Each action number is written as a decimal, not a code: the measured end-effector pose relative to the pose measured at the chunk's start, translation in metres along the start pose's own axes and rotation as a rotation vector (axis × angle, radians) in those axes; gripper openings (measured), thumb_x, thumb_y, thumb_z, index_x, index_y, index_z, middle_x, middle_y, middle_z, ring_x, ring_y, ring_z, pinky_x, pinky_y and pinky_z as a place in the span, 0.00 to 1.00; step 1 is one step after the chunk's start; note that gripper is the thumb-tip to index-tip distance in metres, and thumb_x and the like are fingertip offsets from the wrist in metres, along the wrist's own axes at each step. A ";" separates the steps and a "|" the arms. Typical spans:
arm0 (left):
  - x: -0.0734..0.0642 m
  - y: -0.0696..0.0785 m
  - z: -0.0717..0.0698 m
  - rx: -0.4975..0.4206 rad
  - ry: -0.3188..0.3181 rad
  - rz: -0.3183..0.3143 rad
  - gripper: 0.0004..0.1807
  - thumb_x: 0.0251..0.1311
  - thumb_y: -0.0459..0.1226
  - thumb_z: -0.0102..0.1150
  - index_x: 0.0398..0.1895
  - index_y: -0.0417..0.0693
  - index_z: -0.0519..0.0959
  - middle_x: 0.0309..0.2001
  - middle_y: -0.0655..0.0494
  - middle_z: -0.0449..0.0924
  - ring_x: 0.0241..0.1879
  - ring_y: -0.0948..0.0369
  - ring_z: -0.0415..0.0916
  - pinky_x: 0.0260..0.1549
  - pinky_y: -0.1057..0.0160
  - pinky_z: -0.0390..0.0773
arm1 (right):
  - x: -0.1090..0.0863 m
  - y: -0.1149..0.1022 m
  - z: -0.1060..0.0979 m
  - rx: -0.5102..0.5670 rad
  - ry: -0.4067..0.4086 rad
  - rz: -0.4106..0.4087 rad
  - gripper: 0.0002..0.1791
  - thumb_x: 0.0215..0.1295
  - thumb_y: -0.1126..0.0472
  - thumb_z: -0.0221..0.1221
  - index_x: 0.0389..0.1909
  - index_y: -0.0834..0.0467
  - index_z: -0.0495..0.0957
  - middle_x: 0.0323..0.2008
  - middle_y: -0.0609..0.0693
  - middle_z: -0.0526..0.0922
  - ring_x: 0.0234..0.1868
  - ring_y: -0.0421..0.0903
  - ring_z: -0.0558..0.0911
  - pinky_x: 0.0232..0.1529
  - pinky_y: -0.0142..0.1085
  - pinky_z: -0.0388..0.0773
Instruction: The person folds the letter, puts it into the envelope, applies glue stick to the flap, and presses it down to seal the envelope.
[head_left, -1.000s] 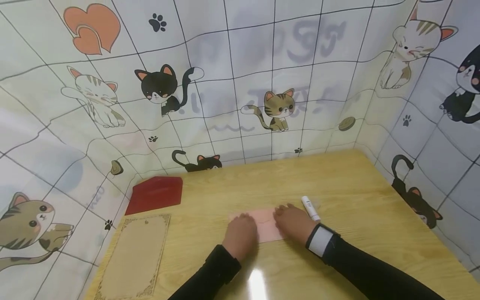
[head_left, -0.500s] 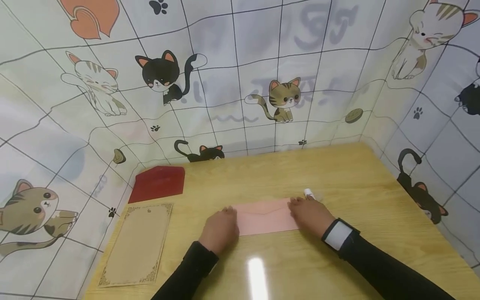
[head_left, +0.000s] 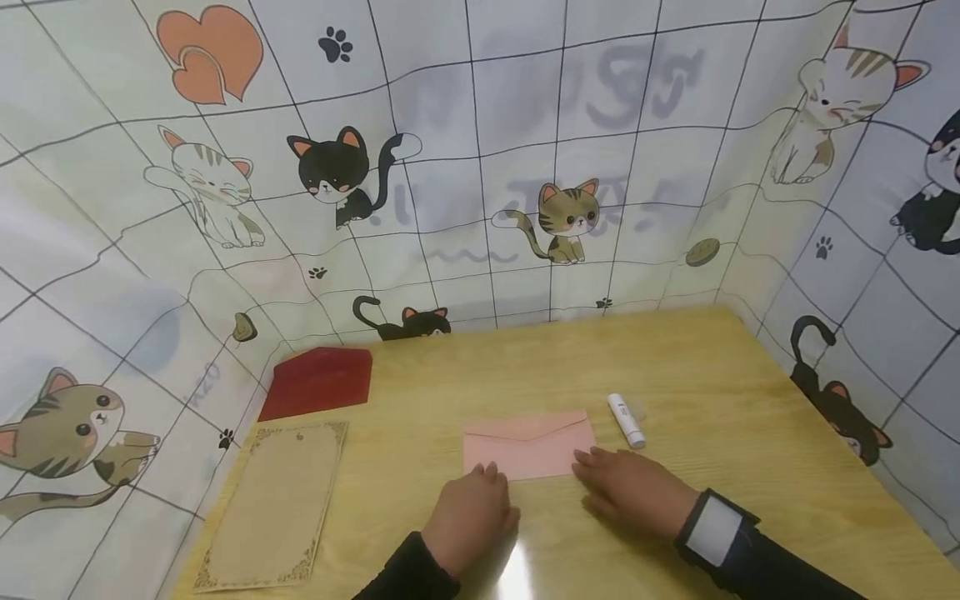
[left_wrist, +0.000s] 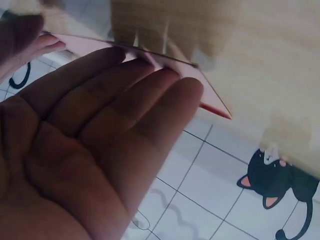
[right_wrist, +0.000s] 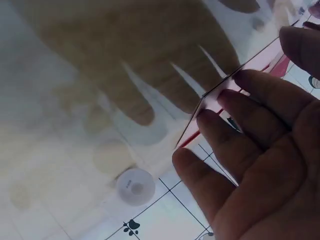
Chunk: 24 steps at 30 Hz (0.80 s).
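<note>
In the head view a pink envelope [head_left: 525, 454] lies on the table with its flap folded down along the far side. My left hand [head_left: 471, 515] touches its near edge at the left, and the left wrist view shows the fingers [left_wrist: 167, 100] extended, tips at the pink paper. At the near right corner rests my right hand [head_left: 637, 492], its fingers [right_wrist: 262, 92] fairly straight in the right wrist view, tips along the envelope's edge. Just beyond the right hand lies a white capped glue stick [head_left: 626, 421]; its round end [right_wrist: 136, 187] shows in the right wrist view.
A dark red envelope [head_left: 318, 383] lies at the table's back left corner. In front of it is a tan sheet [head_left: 273, 504] with an ornate border. A cat-print sheet [head_left: 450, 192] walls the wooden table [head_left: 675, 358] at the back and both sides.
Both hands first slid outward to the envelope's two ends, then drew back toward its near edge. The envelope's flap and the whole glue stick now show.
</note>
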<state>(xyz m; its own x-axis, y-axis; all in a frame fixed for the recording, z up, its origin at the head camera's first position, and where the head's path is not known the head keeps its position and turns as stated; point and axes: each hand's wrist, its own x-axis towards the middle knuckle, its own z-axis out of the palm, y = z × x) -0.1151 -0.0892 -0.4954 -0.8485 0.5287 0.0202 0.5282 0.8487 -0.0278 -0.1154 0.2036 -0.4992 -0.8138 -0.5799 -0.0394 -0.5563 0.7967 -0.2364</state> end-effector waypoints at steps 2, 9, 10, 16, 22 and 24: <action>0.006 0.000 -0.001 -0.008 -0.058 -0.050 0.31 0.76 0.60 0.68 0.57 0.39 0.90 0.63 0.45 0.92 0.62 0.49 0.92 0.45 0.50 0.96 | 0.008 0.000 -0.001 -0.019 0.009 0.008 0.31 0.79 0.45 0.68 0.73 0.60 0.84 0.75 0.60 0.85 0.73 0.67 0.85 0.71 0.67 0.83; 0.052 -0.039 0.009 -0.133 -0.130 -0.222 0.46 0.74 0.67 0.66 0.76 0.38 0.80 0.80 0.40 0.79 0.79 0.39 0.78 0.67 0.36 0.88 | 0.070 0.009 -0.008 -0.039 -0.072 0.072 0.39 0.79 0.44 0.69 0.78 0.66 0.77 0.81 0.65 0.77 0.77 0.76 0.78 0.74 0.70 0.78; 0.063 -0.046 0.009 -0.148 -0.126 -0.231 0.45 0.74 0.66 0.67 0.76 0.40 0.80 0.80 0.41 0.79 0.79 0.37 0.78 0.66 0.35 0.88 | 0.080 0.013 -0.009 -0.049 -0.080 0.083 0.40 0.80 0.44 0.69 0.79 0.67 0.76 0.81 0.65 0.76 0.77 0.77 0.77 0.75 0.70 0.78; 0.111 -0.080 0.034 -0.187 -0.128 -0.285 0.45 0.74 0.69 0.65 0.83 0.53 0.75 0.84 0.41 0.73 0.79 0.30 0.73 0.57 0.25 0.87 | 0.135 0.041 -0.009 -0.074 -0.142 0.132 0.40 0.84 0.44 0.65 0.80 0.70 0.73 0.84 0.69 0.71 0.80 0.76 0.75 0.80 0.66 0.75; 0.137 -0.092 0.040 -0.219 -0.166 -0.360 0.49 0.72 0.70 0.66 0.88 0.58 0.69 0.90 0.47 0.64 0.85 0.32 0.65 0.58 0.19 0.83 | 0.162 0.057 -0.009 -0.163 -0.159 0.147 0.42 0.83 0.39 0.65 0.81 0.68 0.73 0.85 0.66 0.72 0.81 0.66 0.78 0.81 0.57 0.78; 0.134 -0.090 0.024 -0.225 -0.160 -0.364 0.48 0.73 0.68 0.67 0.88 0.58 0.69 0.90 0.48 0.63 0.85 0.31 0.65 0.60 0.18 0.83 | 0.165 0.055 -0.014 -0.179 -0.154 0.158 0.43 0.82 0.38 0.66 0.80 0.67 0.74 0.85 0.64 0.72 0.80 0.64 0.79 0.79 0.56 0.80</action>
<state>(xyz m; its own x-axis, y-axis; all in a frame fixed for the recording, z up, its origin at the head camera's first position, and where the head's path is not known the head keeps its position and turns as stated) -0.2773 -0.0947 -0.5147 -0.9651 0.2021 -0.1665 0.1737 0.9699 0.1707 -0.2826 0.1542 -0.5056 -0.8651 -0.4545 -0.2121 -0.4568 0.8886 -0.0409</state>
